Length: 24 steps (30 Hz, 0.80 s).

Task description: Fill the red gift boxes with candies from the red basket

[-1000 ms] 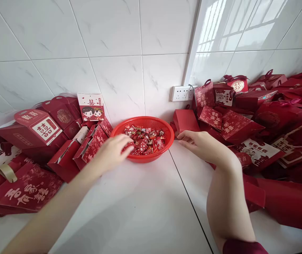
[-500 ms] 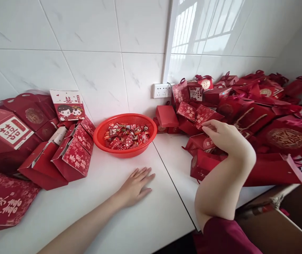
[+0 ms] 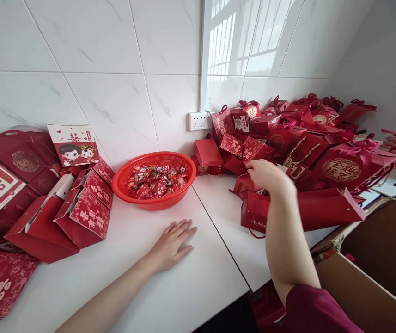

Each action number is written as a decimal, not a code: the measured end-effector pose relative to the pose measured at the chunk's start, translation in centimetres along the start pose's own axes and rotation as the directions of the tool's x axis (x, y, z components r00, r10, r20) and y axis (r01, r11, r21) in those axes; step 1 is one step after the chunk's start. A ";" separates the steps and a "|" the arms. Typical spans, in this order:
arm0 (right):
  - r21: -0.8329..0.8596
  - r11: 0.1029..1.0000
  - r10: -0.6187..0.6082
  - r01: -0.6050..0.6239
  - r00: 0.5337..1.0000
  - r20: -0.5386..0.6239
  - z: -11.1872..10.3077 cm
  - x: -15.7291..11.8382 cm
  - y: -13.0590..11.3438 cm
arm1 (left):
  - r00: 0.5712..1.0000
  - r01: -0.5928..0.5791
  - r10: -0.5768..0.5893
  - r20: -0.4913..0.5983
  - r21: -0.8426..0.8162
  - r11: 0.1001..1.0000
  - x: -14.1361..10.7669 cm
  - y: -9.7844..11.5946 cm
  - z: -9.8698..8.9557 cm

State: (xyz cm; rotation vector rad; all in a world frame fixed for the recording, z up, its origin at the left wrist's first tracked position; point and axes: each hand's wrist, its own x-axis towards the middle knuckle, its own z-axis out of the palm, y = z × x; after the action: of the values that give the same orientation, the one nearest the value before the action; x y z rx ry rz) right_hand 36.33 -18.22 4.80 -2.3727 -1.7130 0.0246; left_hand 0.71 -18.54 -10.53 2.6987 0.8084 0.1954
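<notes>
While the left hand (image 3: 168, 247) lies open, maybe to lean, the right hand (image 3: 269, 176) is by red boxes (image 3: 253, 149); I can't tell its grip

Head camera: here we are, looking out from the wearer's own head, forward and down over the white tabletop (image 3: 211, 268).
Tiled wall: straight ahead, it fills the top of the view, a short way beyond the table.
Red basket (image 3: 156, 203): close by, left of centre, caught at a slant from above, so its inside shows.
Forearms: left (image 3: 121, 286) and right (image 3: 284, 236) rise from the bottom edge, near the lens.
Open carton (image 3: 367, 282): lower right, and we peer down into it.
Coverage: one view takes all this in.
</notes>
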 end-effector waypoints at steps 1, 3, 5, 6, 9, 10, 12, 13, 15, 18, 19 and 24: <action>-0.006 1.000 -0.026 0.026 0.999 0.020 1.0 1.2 -1.6 | 1.000 0.002 -0.002 0.000 -0.001 1.000 0.0 0.0 0.0; -0.027 0.999 -0.045 0.046 0.998 0.043 3.4 3.4 -5.3 | 1.000 0.007 -0.007 0.002 -0.001 1.000 -0.1 0.1 -0.1; -0.069 0.998 -0.003 0.004 1.000 0.025 5.9 5.2 -8.7 | 1.000 0.012 -0.012 0.001 -0.003 1.000 -0.1 0.3 -0.2; -0.084 0.996 0.013 -0.012 1.000 0.013 7.0 5.8 -10.0 | 1.000 0.015 -0.015 0.001 -0.005 1.000 -0.2 0.4 -0.3; -0.095 0.995 0.001 -0.004 1.000 -0.022 9.8 7.3 -12.3 | 1.000 0.026 -0.026 0.004 -0.015 1.000 -0.2 0.6 -0.5; -0.087 0.996 -0.008 0.006 1.000 -0.028 10.3 7.5 -12.6 | 1.000 0.029 -0.029 0.005 -0.017 0.999 -0.2 0.7 -0.6; -0.060 0.998 -0.025 0.021 0.998 -0.057 10.8 7.8 -12.8 | 0.999 0.032 -0.032 0.009 -0.019 0.999 -0.3 0.8 -0.7; -0.045 0.999 -0.030 0.026 0.996 -0.090 10.7 7.8 -12.9 | 0.999 0.034 -0.033 0.011 -0.018 0.999 -0.3 0.8 -0.8; -0.014 1.000 -0.025 0.022 0.982 -0.187 9.7 7.6 -12.9 | 0.999 0.035 -0.035 0.017 -0.017 0.999 -0.4 0.9 -0.7; 0.042 0.999 0.014 0.002 0.933 -0.360 6.6 6.4 -12.4 | 1.000 0.030 -0.030 0.007 -0.016 0.999 -0.4 0.8 -0.4; 0.073 0.997 0.032 -0.001 0.906 -0.422 5.3 5.7 -12.1 | 1.000 0.026 -0.026 -0.002 -0.014 1.000 -0.4 0.7 -0.4; 0.369 0.900 0.072 0.233 0.754 -0.653 -0.3 0.0 -10.1 | 0.993 -0.046 0.042 -0.112 -0.036 0.998 0.0 1.4 -4.2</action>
State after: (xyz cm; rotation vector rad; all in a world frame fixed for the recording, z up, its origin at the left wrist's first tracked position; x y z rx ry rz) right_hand 26.93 -15.29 6.92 -1.6794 -1.2851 -0.3665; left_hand 0.51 -18.54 -6.13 2.6912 0.7682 0.3705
